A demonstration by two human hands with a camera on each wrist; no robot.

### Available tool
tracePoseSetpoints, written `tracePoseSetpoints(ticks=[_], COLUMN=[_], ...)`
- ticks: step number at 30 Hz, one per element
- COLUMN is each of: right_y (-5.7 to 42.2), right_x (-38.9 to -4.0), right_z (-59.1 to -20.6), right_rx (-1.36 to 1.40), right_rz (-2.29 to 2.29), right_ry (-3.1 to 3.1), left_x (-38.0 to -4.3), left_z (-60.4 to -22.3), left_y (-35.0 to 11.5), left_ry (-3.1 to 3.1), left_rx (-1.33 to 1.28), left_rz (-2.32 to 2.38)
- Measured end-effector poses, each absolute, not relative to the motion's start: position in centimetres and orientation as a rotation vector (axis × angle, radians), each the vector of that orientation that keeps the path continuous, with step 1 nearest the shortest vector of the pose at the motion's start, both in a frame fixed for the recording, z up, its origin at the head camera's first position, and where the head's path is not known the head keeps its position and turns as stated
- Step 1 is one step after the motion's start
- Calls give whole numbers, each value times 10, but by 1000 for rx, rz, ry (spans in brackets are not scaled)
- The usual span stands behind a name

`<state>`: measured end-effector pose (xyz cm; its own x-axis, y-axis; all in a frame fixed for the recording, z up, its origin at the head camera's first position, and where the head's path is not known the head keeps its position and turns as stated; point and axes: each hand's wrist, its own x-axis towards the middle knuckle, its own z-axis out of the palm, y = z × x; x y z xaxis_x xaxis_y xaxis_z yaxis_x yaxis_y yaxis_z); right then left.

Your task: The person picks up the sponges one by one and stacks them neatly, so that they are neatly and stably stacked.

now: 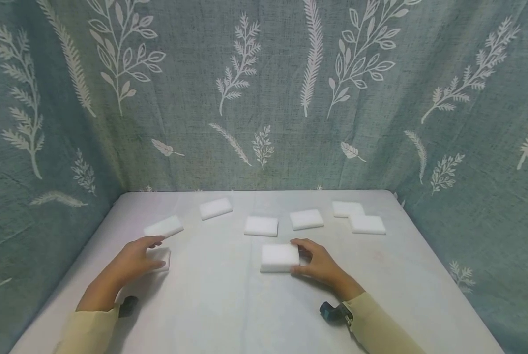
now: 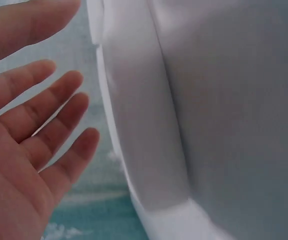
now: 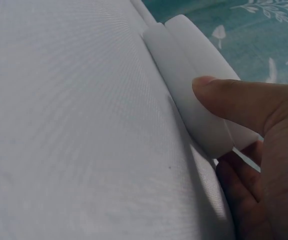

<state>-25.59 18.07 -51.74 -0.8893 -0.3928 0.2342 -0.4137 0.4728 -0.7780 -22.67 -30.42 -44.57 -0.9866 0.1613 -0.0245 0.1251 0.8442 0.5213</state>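
Two white sponges point(image 1: 276, 258) lie stacked at the middle of the table. My right hand point(image 1: 320, 265) grips the stack at its right end, the thumb point(image 3: 214, 92) on the near side and fingers around the far side. Over at the left, another white sponge point(image 1: 164, 256) lies flat, partly covered by my left hand point(image 1: 133, 260). In the left wrist view that hand's fingers are spread and extended, apart from the sponge point(image 2: 139, 110) beside them.
Behind the hands several more white sponges lie on the white table point(image 1: 211, 300): one far left point(image 1: 163, 226), others toward the middle point(image 1: 261, 226), and two overlapping at right point(image 1: 367, 224). Leaf-patterned green curtains point(image 1: 281, 108) hang behind and along both sides.
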Motion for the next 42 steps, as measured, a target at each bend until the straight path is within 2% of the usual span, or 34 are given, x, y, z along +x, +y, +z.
tracePoseSetpoints(ticks=[15,29,42], right_y=[182,181,179], right_x=[-258,-258,-256], right_z=[-519,-517,-516], right_rx=[713,732,699], right_rz=[1405,1358,1406], right_ry=[-2685,-2684,-2675], left_x=[-215,-219,-219], left_z=[-449,-457,-458], left_y=[-354,-356,-357], left_ry=[2885,2850,2896], left_rx=[19,-10,78], left_rz=[687,674,644])
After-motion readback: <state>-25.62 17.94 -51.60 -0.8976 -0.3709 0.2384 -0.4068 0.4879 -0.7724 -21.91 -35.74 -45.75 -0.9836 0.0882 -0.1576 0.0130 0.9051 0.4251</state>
